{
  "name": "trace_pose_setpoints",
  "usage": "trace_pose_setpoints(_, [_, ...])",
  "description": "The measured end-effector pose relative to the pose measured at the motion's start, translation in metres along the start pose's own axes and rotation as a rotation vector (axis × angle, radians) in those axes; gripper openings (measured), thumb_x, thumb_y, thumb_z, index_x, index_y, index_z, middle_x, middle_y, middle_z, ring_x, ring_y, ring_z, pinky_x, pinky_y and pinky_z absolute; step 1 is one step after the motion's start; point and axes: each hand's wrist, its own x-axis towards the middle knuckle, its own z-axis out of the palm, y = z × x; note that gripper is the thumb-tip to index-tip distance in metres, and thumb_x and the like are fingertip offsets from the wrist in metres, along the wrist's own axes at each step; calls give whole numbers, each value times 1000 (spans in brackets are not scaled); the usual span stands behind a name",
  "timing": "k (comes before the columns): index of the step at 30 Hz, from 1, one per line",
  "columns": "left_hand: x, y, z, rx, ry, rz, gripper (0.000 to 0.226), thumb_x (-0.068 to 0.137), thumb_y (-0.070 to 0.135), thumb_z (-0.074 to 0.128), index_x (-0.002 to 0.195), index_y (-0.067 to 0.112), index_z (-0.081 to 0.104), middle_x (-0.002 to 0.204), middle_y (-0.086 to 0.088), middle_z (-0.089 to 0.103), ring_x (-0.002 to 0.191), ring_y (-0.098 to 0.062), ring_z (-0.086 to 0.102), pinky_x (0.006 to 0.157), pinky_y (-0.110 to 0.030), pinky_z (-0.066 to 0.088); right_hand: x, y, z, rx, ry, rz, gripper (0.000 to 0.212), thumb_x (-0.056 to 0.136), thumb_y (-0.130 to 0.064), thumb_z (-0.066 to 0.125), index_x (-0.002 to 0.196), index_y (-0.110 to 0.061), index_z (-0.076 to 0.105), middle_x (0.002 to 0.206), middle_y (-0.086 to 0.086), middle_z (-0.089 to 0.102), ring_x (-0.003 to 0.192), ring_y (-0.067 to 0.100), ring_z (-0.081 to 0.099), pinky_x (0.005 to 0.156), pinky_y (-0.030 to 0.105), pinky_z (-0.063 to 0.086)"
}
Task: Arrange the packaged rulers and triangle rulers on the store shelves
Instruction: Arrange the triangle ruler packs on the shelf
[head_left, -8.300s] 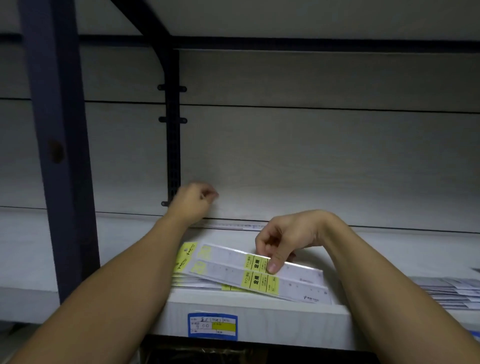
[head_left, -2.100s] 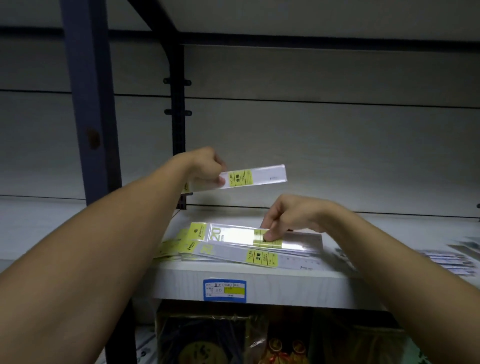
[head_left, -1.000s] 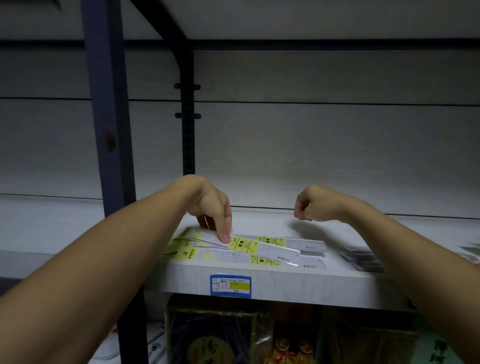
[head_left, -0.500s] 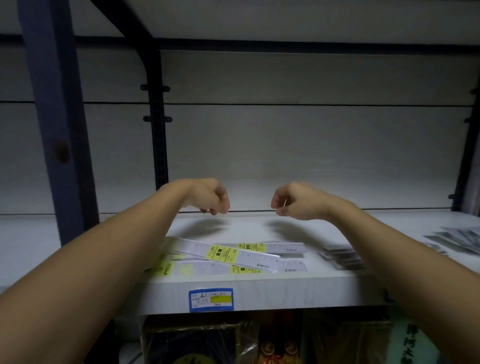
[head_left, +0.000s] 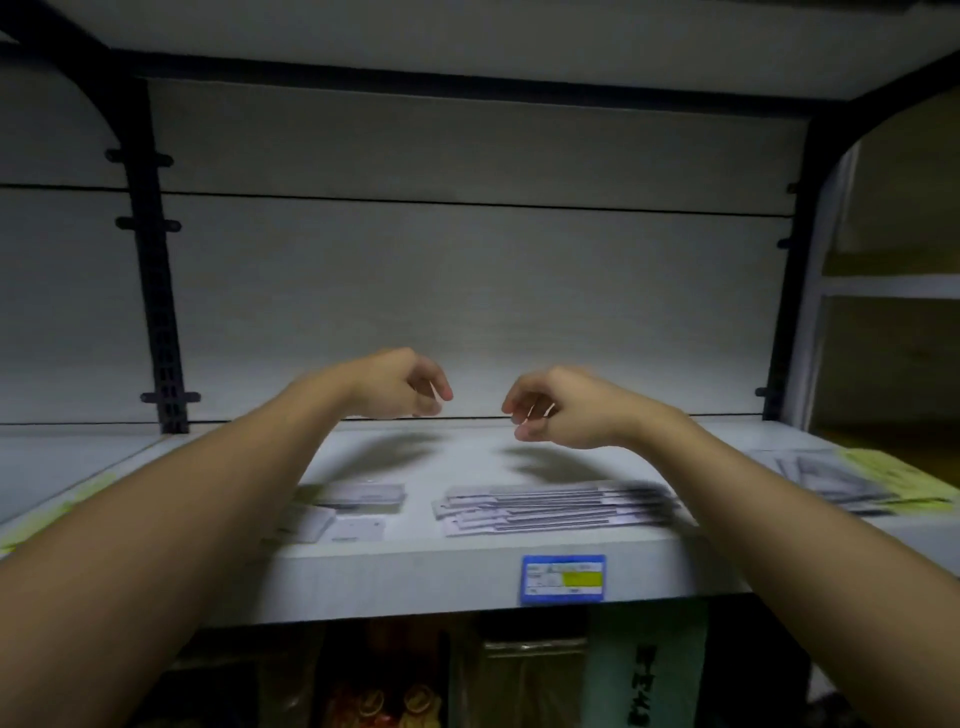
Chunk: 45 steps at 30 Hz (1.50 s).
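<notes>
I'm hovering my left hand and right hand, both loosely curled and empty, above the fanned ruler packs lying on the shelf; next I'm probably reaching down to square them.

On the shelf a fan of packaged rulers lies near the front edge, smaller packs to its left, triangle rulers toward the right end
</notes>
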Motion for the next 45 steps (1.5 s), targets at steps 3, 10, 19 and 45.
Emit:
trace_pose_setpoints(3, [16,28,17,-6,49,-29,19,90,18,68,107,27,70,91,5,71,81,-15,65,73,-25,52,-20,25,-12,-18,-34,-49,28,89,-21,73,116,-21,68,100,-7,71,91,11,67,89,29,54])
trace_pose_setpoints(10, [30,81,37,79,65,-39,28,89,12,65,109,30,69,95,8,72,89,-13,68,84,-30,55,-47,56,-36,-3,-32,-96,28,88,-20,73,116,-22,68,100,-8,71,91,11,67,89,30,54])
trace_pose_setpoints(19, [44,113,37,148,54,-10,24,91,20,64,111,32,68,85,14,72,88,-8,67,85,-27,51,-63,72,-55,-16,-31,-61,30,88,-20,74,118,-22,67,104,-6,70,94,10,66,90,29,54])
trace_pose_setpoints(45, [158,278,141,-134,-430,-103,22,89,33,70,106,19,73,98,1,76,98,-21,70,84,-33,54,-106,212,-152,-257,-758,278,60,81,-33,81,134,-26,55,131,-4,59,123,21,55,106,44,43])
